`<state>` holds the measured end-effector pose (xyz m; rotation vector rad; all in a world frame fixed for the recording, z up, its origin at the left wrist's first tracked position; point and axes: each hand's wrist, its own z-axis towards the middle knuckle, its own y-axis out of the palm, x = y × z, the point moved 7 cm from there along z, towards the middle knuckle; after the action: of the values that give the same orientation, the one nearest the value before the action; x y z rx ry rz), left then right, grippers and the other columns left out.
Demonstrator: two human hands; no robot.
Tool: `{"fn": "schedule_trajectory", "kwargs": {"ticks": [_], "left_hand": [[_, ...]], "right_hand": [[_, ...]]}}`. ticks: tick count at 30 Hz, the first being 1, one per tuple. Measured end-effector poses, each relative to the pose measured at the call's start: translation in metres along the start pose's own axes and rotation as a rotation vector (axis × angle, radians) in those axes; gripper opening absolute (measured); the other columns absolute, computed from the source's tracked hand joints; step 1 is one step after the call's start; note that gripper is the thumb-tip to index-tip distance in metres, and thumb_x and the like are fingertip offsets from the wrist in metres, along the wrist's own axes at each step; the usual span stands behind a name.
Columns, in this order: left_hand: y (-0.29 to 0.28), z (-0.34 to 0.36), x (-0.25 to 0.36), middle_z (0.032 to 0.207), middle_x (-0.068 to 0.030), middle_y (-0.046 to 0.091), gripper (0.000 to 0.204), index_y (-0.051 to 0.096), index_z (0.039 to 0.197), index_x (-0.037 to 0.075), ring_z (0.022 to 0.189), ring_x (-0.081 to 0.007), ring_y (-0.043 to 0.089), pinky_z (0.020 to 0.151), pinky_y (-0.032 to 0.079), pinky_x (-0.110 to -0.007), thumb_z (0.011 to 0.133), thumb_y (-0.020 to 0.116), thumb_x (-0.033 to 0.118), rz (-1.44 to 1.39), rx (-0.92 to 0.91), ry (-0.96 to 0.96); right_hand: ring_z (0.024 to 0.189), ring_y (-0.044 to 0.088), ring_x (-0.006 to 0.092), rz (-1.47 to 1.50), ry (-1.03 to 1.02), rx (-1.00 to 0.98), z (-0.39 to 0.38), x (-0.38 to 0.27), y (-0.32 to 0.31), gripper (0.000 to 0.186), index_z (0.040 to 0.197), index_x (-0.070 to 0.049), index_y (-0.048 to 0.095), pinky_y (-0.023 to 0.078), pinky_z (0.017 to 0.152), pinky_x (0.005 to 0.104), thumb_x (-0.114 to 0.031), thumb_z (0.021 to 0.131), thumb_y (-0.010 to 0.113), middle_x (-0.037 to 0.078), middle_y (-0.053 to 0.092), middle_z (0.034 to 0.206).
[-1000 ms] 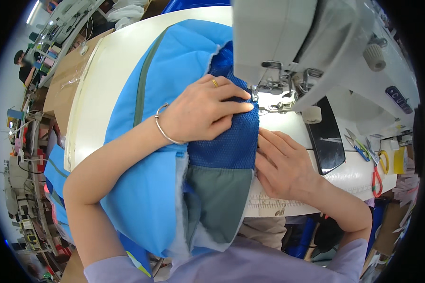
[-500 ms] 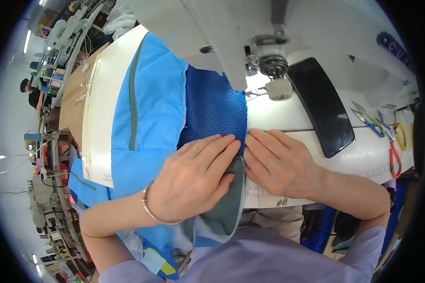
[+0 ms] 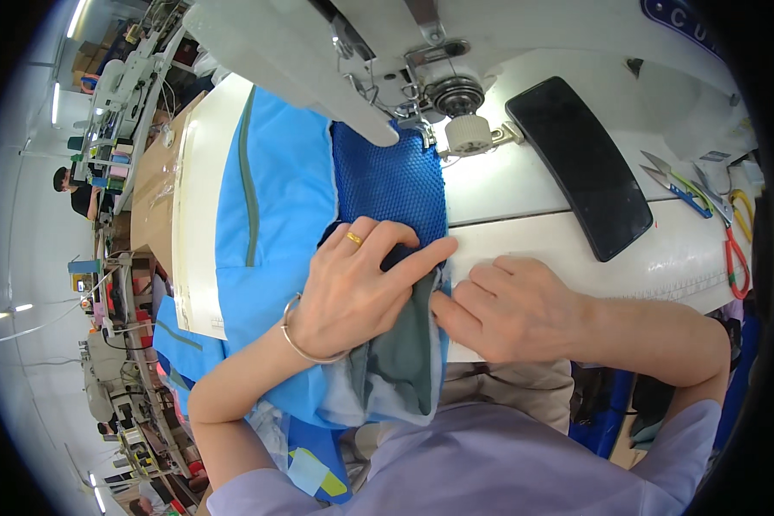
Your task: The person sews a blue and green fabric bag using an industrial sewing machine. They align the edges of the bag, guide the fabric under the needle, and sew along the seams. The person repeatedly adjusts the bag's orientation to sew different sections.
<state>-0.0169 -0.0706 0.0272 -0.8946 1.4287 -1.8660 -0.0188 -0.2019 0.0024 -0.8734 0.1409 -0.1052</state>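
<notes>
Two hands now lie flat, fingers spread, on the blue mesh panel [image 3: 391, 193] at frame centre: left hand [image 3: 357, 288] has slid down from the needle; right hand [image 3: 507, 305] presses its edge below the sewing machine [image 3: 387, 52], suggesting realignment

A light blue garment [image 3: 275, 224] with a dark blue mesh panel [image 3: 391, 185] lies flat, the mesh reaching under the sewing machine [image 3: 404, 52].
</notes>
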Motion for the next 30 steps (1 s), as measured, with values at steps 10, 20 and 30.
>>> {"fn": "schedule_trajectory", "kwargs": {"ticks": [10, 20, 30], "left_hand": [[-0.004, -0.002, -0.012, 0.096, -0.0079, 0.066, 0.033, 0.068, 0.104, 0.004, 0.087, -0.0244, 0.066, 0.075, 0.057, -0.039, 0.073, 0.076, 0.0, -0.028, 0.185, 0.068], [0.007, -0.012, -0.022, 0.136, -0.0111, 0.065, 0.048, 0.063, 0.129, 0.003, 0.129, -0.0317, 0.059, 0.108, 0.048, -0.05, 0.082, 0.073, 0.005, -0.166, 0.037, -0.002], [0.008, -0.013, -0.024, 0.134, -0.0053, 0.066, 0.042, 0.071, 0.126, 0.009, 0.12, -0.0277, 0.062, 0.103, 0.048, -0.046, 0.084, 0.069, 0.011, -0.104, 0.088, 0.074]], "right_hand": [[0.062, 0.058, 0.0145, -0.047, 0.229, 0.099, 0.005, 0.035, 0.002, 0.025, 0.094, -0.004, 0.065, 0.047, 0.051, 0.0293, -0.014, 0.071, 0.069, -0.001, 0.053, 0.069], [0.06, 0.057, 0.0139, -0.006, 0.108, 0.003, 0.011, 0.03, 0.009, 0.016, 0.083, -0.006, 0.063, 0.045, 0.05, 0.03, -0.012, 0.07, 0.069, -0.001, 0.052, 0.065], [0.057, 0.051, 0.0126, -0.061, 0.031, -0.087, 0.013, 0.025, 0.008, 0.017, 0.085, -0.004, 0.064, 0.042, 0.05, 0.0282, -0.012, 0.07, 0.068, -0.001, 0.049, 0.065]]}}
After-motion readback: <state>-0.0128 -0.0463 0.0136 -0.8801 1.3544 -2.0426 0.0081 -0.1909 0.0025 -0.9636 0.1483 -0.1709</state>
